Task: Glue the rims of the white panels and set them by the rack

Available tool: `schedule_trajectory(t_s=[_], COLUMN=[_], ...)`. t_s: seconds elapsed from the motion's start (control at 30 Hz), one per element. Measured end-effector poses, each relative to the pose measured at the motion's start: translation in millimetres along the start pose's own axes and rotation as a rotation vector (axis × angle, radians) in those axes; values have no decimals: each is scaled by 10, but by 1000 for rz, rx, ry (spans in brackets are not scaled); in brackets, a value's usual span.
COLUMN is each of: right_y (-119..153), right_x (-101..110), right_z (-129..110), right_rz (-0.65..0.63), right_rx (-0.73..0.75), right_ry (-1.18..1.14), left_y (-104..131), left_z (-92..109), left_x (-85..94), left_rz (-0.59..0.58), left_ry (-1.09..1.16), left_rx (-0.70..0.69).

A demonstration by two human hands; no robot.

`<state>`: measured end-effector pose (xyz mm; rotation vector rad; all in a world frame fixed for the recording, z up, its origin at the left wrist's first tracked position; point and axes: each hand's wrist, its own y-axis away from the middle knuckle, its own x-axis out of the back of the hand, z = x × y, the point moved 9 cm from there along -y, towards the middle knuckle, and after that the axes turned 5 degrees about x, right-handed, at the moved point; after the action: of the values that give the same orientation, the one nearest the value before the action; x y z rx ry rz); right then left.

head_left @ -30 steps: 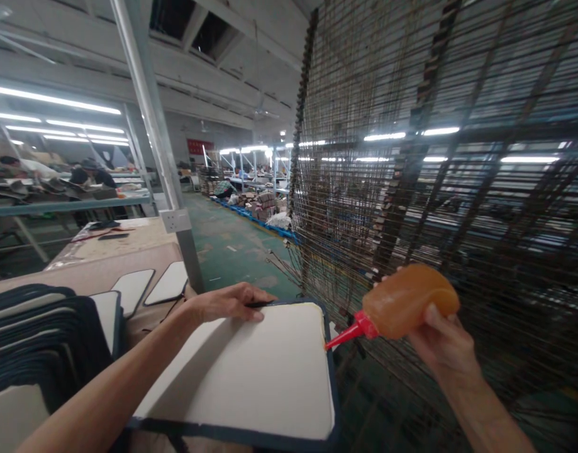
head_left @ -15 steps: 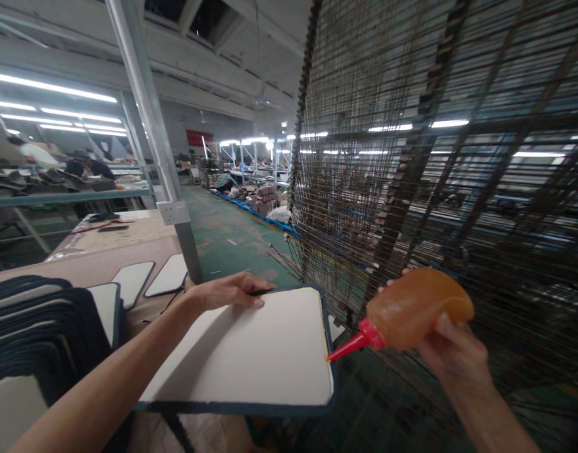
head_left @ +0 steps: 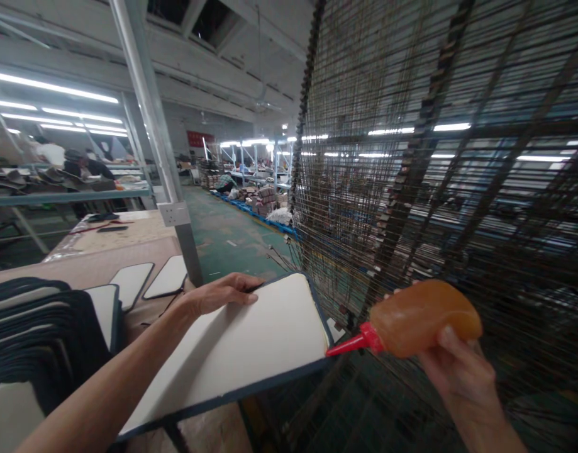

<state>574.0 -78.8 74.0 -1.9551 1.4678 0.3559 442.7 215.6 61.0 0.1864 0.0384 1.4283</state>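
Note:
My left hand (head_left: 234, 294) grips the far edge of a white panel (head_left: 241, 343) with a dark blue rim, thumb on top and the other fingers partly hidden beneath. In my right hand (head_left: 458, 358) is a squeeze bottle (head_left: 425, 318) of amber liquid, probably glue, wrapped by the fingers. Its red nozzle (head_left: 348, 345) points left and down, the tip at the panel's near right corner. A thin yellowish line of the liquid runs along the panel's right edge.
On the left stands a stack of dark-rimmed panels (head_left: 43, 333). More white panels (head_left: 132, 284) lie on the table behind it. A metal post with a socket box (head_left: 173, 214) rises nearby. A large wire rack (head_left: 387, 157) fills the right side. People sit at far benches.
The panel has turned, its near right corner swinging up and its left end coming down. The nozzle tip has travelled along the right edge to the near corner. My left hand has shifted slightly left.

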Motion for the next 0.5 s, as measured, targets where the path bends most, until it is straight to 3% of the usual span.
schedule_trajectory(t_s=[0.2, 0.5], right_y=[100, 154], right_x=[163, 56], right_z=[-59, -85], right_rz=[155, 208], right_rx=[198, 363], right_ry=[106, 60], left_y=[-3, 16], left_z=[-111, -353], left_x=[91, 91], left_rz=[71, 166], left_ry=[99, 275], left_rx=[-41, -83])
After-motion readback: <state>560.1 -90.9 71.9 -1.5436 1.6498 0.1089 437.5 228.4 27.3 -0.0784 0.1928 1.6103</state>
